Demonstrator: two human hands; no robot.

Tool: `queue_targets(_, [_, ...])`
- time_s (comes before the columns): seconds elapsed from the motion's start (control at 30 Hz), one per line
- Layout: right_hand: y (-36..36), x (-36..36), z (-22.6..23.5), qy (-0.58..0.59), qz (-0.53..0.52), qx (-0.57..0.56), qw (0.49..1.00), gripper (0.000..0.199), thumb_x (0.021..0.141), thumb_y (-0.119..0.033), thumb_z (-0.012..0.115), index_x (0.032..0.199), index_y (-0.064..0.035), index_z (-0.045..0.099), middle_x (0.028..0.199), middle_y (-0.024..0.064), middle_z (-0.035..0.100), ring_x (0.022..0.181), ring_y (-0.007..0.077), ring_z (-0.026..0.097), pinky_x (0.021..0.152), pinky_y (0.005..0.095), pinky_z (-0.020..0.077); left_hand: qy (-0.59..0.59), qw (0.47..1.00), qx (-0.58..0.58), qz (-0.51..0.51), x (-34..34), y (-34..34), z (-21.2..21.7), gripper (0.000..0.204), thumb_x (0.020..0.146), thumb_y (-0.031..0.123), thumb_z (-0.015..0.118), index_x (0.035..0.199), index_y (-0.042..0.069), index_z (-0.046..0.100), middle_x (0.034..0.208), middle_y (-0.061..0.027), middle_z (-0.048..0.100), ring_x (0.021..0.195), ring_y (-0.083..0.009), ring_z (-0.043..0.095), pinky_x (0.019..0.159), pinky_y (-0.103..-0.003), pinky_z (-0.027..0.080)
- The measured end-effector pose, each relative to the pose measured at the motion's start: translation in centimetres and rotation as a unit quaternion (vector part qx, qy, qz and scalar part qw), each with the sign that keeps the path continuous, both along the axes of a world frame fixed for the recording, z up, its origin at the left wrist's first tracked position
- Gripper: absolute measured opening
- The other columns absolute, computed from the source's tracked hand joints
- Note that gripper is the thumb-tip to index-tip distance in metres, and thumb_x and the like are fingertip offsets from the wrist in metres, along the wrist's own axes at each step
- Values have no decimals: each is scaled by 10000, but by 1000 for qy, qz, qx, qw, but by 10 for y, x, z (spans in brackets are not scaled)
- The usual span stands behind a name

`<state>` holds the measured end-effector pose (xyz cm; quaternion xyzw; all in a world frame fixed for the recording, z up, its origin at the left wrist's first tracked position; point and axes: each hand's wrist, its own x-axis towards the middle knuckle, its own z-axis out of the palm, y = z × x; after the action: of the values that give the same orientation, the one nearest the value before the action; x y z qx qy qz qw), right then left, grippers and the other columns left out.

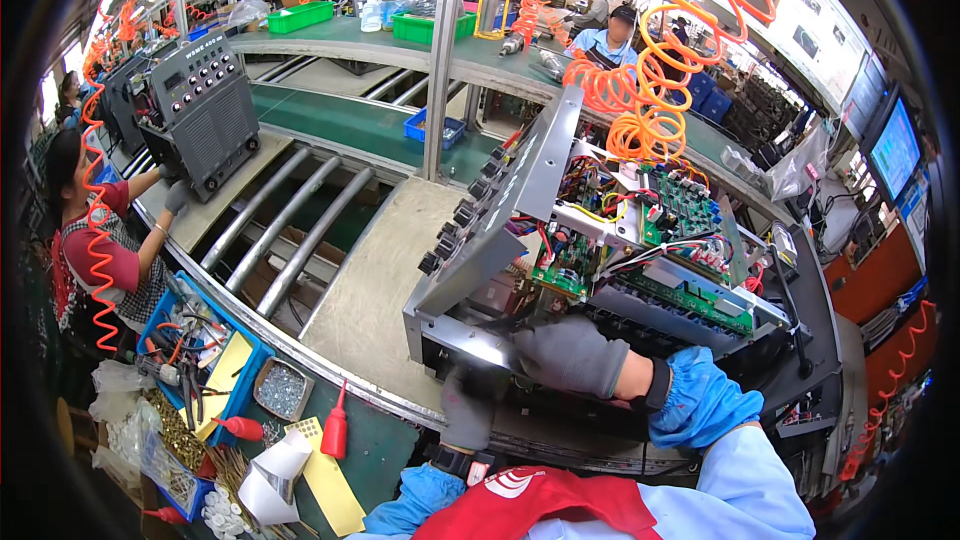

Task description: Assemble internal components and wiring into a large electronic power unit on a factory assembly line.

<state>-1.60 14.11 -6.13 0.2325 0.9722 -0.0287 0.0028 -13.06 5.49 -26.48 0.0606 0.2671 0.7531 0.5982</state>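
Both gloved hands are on the open grey sheet-metal machine chassis point(610, 270), which sits on the pale board of the conveyor line point(375, 290), toward the near right edge of that board and just beyond the green-topped workbench point(385, 440). The left hand point(468, 408), in a dark grey work glove, is closed on the lower front rim of the chassis below the tilted grey front panel with black knobs point(490, 230). The right hand point(572, 355), also grey-gloved with a blue sleeve cover behind it, lies curled over the front edge of the frame; I cannot tell whether its fingers are clamped or only pressing.

Inside, 2 green circuit boards point(680, 210) and loose red, yellow and white wires point(590, 215) sit close behind the right hand.

To handle the unit well, I judge that the hands should bear on the metal frame only, staying clear of the wires and the hinged panel, and should move evenly so the chassis does not twist.

A red squeeze bottle point(335, 430) and a small tray of screws point(282, 390) lie well apart at the workbench's left end.
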Motion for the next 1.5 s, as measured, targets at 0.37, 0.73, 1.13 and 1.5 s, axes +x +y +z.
queue_targets(0.37, [-1, 2, -11, 55, 7, 36, 998, 218, 856, -273, 616, 771, -74, 640, 682, 108, 624, 591, 306, 638, 518, 425, 512, 68, 997, -27, 22, 0, 3, -25, 299, 953, 339, 530, 1078, 98, 655, 967, -66, 658, 868, -242, 605, 775, -386, 485])
queue_targets(0.73, [-1, 5, -17, 51, 12, -9, 999, 177, 855, -228, 622, 833, -52, 627, 732, 137, 645, 654, 318, 655, 551, 440, 509, -141, 989, -37, -32, -2, -3, -4, 314, 952, 335, 505, 1117, 108, 645, 1054, -75, 664, 939, -251, 621, 819, -405, 489])
queue_targets(1.13, [-2, 6, 7, 128, -52, -94, 986, 206, 849, -229, 604, 935, -48, 651, 698, 202, 626, 640, 403, 625, 598, 496, 502, 352, 933, -46, 56, 2, 4, -38, 326, 834, -54, 653, 1144, 7, 573, 1084, -85, 660, 967, -171, 644, 827, -313, 548])
queue_targets(1.5, [-4, 18, -4, 139, -82, -107, 981, 256, 818, -109, 539, 1051, -41, 621, 735, 209, 645, 661, 421, 628, 611, 517, 504, -24, 997, -63, 34, 2, -3, 16, 264, 964, 297, 511, 1067, 95, 648, 993, -54, 646, 946, -223, 622, 831, -372, 510])
